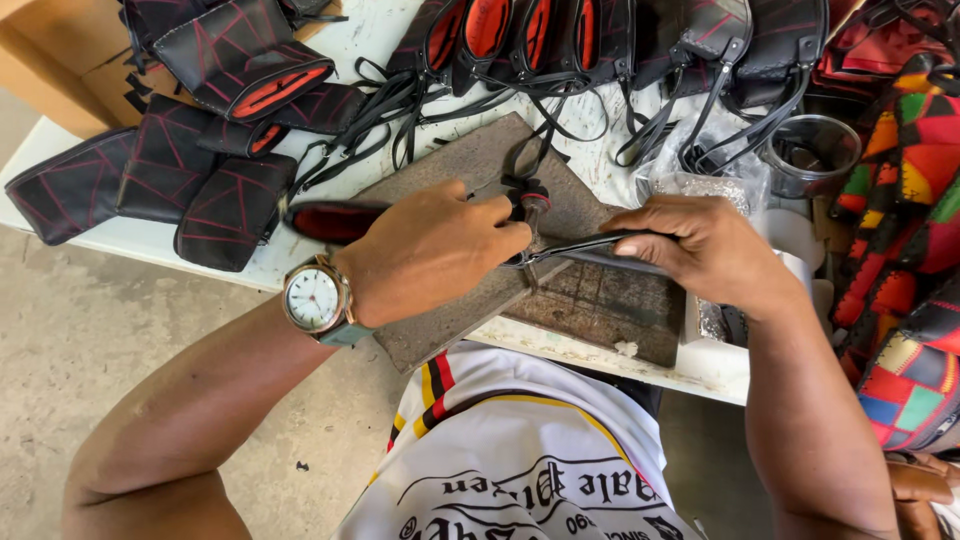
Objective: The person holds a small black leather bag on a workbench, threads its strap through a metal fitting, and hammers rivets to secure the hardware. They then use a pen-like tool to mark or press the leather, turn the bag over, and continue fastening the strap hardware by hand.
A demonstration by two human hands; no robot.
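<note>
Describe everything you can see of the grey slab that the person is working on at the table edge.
The grey slab is a flat, thick, roughly rectangular block, stone or metal by its look, with a scuffed, pitted top and worn corners. It lies turned at an angle on the white table, one corner overhanging the near edge toward the person. The left hand rests on it and the right hand holds a black strap flat over it. Black cords lie across its far corner.

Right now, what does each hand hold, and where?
Right hand pinches a flat black leather strap near its middle; left hand presses the strap's end, its grip hidden.
</note>
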